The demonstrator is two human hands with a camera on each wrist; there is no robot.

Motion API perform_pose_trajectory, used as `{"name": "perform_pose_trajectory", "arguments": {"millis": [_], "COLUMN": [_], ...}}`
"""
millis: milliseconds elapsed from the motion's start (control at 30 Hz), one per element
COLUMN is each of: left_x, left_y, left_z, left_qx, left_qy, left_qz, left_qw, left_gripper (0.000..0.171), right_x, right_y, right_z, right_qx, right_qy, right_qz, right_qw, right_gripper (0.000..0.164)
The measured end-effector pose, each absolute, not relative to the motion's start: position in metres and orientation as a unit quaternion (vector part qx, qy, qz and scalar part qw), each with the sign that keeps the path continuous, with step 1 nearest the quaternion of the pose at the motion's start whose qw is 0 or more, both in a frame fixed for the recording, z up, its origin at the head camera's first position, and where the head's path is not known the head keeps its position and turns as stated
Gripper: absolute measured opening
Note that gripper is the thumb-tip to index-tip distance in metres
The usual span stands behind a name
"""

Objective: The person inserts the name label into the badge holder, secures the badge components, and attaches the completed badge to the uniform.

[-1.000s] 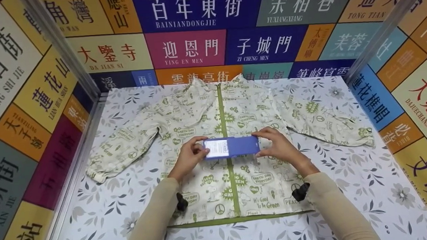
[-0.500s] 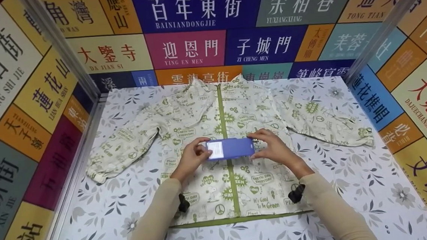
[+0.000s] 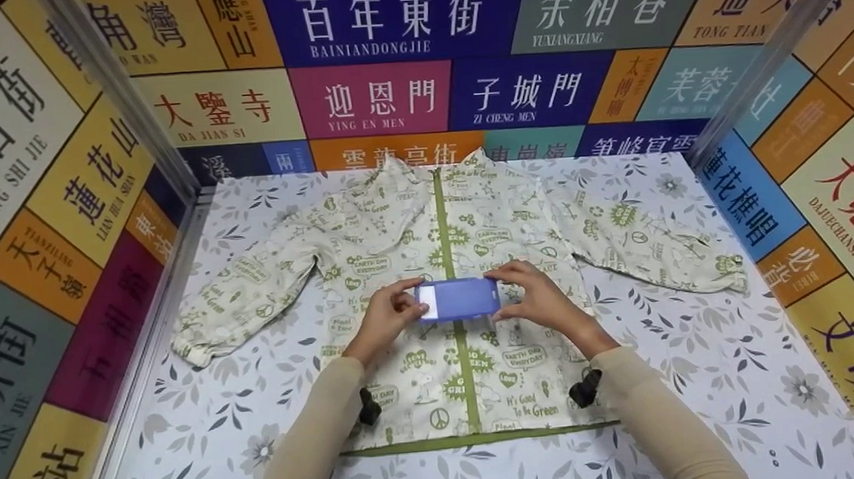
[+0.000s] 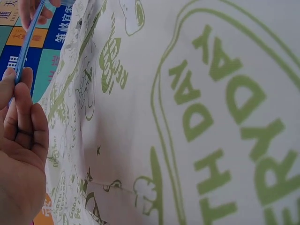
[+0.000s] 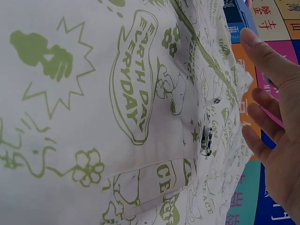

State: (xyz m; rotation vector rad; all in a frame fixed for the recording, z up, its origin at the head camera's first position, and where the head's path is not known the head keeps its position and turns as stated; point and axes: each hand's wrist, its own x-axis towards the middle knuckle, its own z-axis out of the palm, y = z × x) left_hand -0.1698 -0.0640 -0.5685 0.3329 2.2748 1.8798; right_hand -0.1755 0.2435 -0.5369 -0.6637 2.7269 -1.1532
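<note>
A blue-purple sliding card holder (image 3: pixel 463 299) is held level above a spread jacket (image 3: pixel 515 365). At its left end shows a white strip, apparently a card (image 3: pixel 428 302). My left hand (image 3: pixel 384 318) pinches that end, thumb on the front. My right hand (image 3: pixel 540 301) grips the opposite end between thumb and fingers. In the left wrist view the holder (image 4: pixel 28 44) appears edge-on, between thumb and fingertips of the left hand (image 4: pixel 23 136). The right wrist view has the right hand (image 5: pixel 281 117) with its thumb against the holder (image 5: pixel 248 18), mostly cut off.
The white jacket with green print lies with both sleeves (image 3: pixel 250 289) spread out. Beneath it is a table with a floral cover (image 3: pixel 737 375). A small metal clasp (image 5: pixel 206 140) shows against the jacket. Panelled walls (image 3: pixel 372 97) enclose the back and sides.
My right hand has pushed its end of the card holder leftward, so the holder is shorter and less white shows. The left hand has shifted slightly right.
</note>
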Motion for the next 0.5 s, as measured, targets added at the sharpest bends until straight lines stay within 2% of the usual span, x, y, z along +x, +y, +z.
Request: {"name": "perform_pose_trajectory", "arguments": {"millis": [167,500], "left_x": [-0.1712,-0.1714], "left_y": [-0.0637,-0.0654], "left_z": [-0.5678,-0.5647], "left_qx": [0.129,0.168], "left_qy": [0.786,0.801], "left_qz": [0.598,0.564], "left_qw": [0.087,0.109], "left_gripper": [0.059,0.082], "right_x": [-0.1753,-0.1775], "right_y": [0.2428,0.2449], "right_z": [-0.5382,-0.5412], "right_qx": [-0.218,-0.233], "right_qy": [0.893,0.89], "right_qz": [-0.39,-0.389], "right_qw": [0.058,0.042], "right_gripper": [0.074,0.075]}}
